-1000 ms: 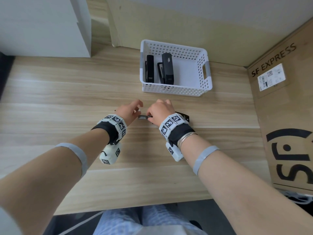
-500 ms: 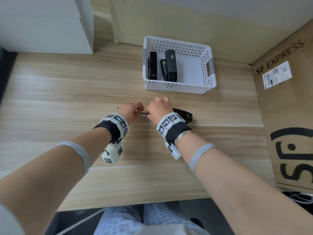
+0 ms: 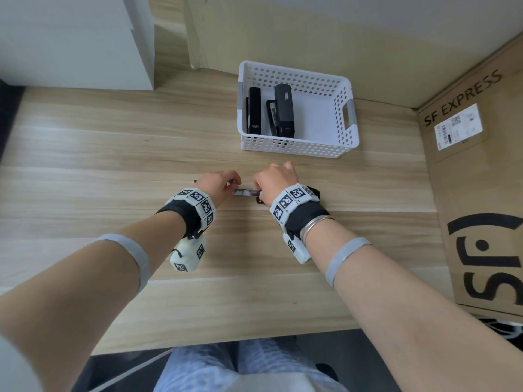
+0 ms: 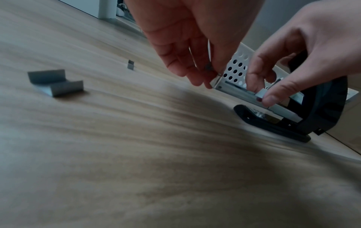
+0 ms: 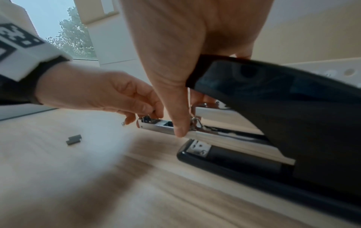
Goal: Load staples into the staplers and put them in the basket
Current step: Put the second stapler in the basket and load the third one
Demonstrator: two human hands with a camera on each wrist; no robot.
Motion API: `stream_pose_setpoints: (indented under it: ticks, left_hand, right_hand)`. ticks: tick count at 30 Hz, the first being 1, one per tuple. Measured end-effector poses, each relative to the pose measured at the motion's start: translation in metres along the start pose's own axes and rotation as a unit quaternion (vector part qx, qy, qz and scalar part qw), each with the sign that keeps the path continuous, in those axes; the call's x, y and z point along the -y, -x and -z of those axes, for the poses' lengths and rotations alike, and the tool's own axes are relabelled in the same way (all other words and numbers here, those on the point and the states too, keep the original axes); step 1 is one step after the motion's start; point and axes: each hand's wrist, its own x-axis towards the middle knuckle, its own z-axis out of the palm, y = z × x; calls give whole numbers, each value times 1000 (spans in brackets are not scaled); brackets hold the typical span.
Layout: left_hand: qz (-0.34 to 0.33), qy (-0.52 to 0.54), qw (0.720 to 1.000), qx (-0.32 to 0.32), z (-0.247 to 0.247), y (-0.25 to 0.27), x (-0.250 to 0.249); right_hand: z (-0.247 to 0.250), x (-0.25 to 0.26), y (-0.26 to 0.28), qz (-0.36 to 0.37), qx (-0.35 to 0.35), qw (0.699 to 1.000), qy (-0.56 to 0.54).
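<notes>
Right now my left hand (image 4: pixel 187 46) has its fingertips (image 4: pixel 207 77) curled down onto the front end of the metal staple channel (image 5: pixel 156 125), pinching it between thumb and fingers. Whether a strip of staples sits under those fingertips I cannot tell. My right hand (image 5: pixel 175 54) pinches the same channel further back, thumb (image 5: pixel 180 129) on its near side and the other fingers on the far side, with the raised black lid (image 5: pixel 283 98) of the open stapler (image 4: pixel 273 125) rising behind my palm. The stapler's black base lies flat on the wooden table (image 3: pixel 113 171), the shiny channel lifted a little above it, and the lid swung up and back.

From the head view both hands meet near the middle of the table, with the channel (image 3: pixel 245 192) showing as a short silver bar between them and the stapler's black rear end poking out past my right wrist.

To the left of my left hand, loose on the wood, lies a grey staple strip (image 4: pixel 56 83) in two offset pieces, and a much smaller bit of staples (image 4: pixel 131 65) sits apart, further back.

Beyond my hands, apart from them, stands the white perforated basket (image 3: pixel 343 108). Two black staplers lie inside it against its left side: a slim one (image 3: pixel 254 110) and a bulkier one (image 3: pixel 284 108), side by side. A cardboard box (image 3: pixel 481 193) printed SF EXPRESS stands along the table's right edge.
</notes>
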Motion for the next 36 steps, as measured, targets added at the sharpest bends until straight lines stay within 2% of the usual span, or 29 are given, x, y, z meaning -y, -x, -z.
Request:
stream_pose_setpoints:
  ticks: [9, 22, 28, 36]
  left_hand:
    - [-7, -14, 1000, -1, 0, 1, -1]
    - [-3, -5, 1000, -3, 2, 5, -3]
    - [-1, 21, 1000, -23, 8, 4, -2]
    - [-7, 19, 1000, -24, 7, 7, -2]
  right_hand:
    - [-1, -2, 1, 35, -43, 995, -88]
    - [-9, 0, -1, 41, -43, 998, -20]
    - [-9, 2, -3, 28, -44, 997, -48]
    - [-2, 3, -4, 37, -1, 999, -25]
